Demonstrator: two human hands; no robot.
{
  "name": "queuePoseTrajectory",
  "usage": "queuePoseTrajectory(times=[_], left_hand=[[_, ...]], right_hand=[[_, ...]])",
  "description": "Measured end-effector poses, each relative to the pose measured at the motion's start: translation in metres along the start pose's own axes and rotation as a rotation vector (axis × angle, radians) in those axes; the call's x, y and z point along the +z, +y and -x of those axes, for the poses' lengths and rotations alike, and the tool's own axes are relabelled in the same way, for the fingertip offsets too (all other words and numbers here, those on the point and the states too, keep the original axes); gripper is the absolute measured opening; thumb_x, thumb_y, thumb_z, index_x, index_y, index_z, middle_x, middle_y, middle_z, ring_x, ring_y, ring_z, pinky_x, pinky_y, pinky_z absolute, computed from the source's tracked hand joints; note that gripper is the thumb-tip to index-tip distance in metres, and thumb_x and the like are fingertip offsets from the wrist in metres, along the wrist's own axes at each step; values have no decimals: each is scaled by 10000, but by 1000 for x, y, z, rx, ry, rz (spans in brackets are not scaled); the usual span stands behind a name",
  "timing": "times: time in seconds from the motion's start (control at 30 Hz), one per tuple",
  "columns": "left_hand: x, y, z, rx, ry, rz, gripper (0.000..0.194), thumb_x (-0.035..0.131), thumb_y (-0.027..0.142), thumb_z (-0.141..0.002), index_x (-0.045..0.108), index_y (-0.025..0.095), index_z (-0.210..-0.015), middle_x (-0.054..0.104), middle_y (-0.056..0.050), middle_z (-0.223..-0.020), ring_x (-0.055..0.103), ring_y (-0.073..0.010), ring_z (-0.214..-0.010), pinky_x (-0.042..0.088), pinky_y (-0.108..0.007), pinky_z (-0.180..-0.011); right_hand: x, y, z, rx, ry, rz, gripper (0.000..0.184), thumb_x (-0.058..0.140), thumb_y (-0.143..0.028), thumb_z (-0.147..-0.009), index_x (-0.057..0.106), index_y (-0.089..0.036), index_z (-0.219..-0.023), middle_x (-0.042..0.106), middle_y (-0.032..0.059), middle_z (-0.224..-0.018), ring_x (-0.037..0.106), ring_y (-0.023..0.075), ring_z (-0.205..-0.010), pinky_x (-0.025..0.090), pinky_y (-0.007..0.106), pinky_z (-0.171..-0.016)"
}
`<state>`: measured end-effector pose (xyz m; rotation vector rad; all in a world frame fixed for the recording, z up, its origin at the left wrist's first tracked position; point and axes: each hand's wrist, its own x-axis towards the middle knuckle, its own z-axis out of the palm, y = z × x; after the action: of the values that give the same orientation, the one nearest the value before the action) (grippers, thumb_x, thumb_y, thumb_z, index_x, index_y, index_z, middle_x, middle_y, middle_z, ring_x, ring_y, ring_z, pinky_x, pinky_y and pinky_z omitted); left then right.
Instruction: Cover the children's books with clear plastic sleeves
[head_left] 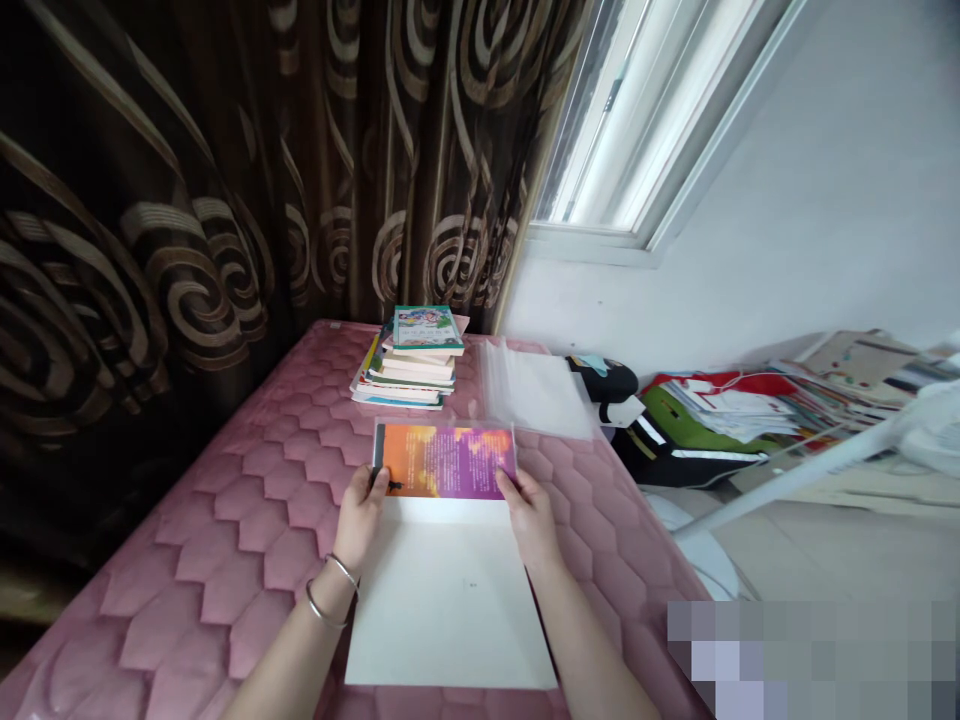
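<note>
In front of me lies an opened book [450, 600], its blank white side facing up and its orange and purple printed part [450, 460] at the far end. A clear plastic edge shows around that printed part. My left hand [366, 505] pinches the left edge of the printed part, thumb on top. At the right edge, my right hand [531, 510] grips it the same way. Fingers under the book are hidden. Beyond it stands a stack of books [420, 360], a green-bordered one on top. Right of the stack lie clear plastic sleeves [536, 385].
Everything rests on a pink quilted mattress [277, 500]. A dark patterned curtain [337, 150] hangs behind, beside a window [637, 110]. To the right are a black and green bag [675, 430], piled papers [735, 405] and a white fan stand [795, 475].
</note>
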<state>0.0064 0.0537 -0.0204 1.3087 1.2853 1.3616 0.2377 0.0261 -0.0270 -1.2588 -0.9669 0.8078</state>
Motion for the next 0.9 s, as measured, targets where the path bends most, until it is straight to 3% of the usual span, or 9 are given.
queuePoseTrajectory(times=[0.47, 0.7, 0.9], left_hand=[[-1, -2, -1, -5, 5, -24, 393, 556, 572, -787, 524, 185, -726, 538, 23, -660, 487, -134, -617, 365, -236, -578], [-1, 7, 1, -49, -5, 64, 372, 606, 547, -752, 555, 178, -769, 584, 9, -708, 525, -143, -663, 392, -238, -622], [-1, 9, 3, -83, -22, 79, 375, 618, 539, -745, 547, 171, -738, 558, 15, -664, 497, -127, -602, 367, -223, -546]], right_hand=[[1, 1, 1, -9, 13, 78, 534, 623, -616, -729, 709, -210, -1066, 730, 69, -845, 646, 288, -901, 528, 382, -756], [2, -2, 2, 24, 23, 36, 521, 656, -616, -698, 718, -219, -1030, 729, 61, -836, 644, 288, -898, 520, 376, -757], [2, -6, 2, 62, 3, -17, 510, 683, -599, -675, 728, -216, -1009, 728, 56, -802, 656, 283, -843, 522, 367, -717]])
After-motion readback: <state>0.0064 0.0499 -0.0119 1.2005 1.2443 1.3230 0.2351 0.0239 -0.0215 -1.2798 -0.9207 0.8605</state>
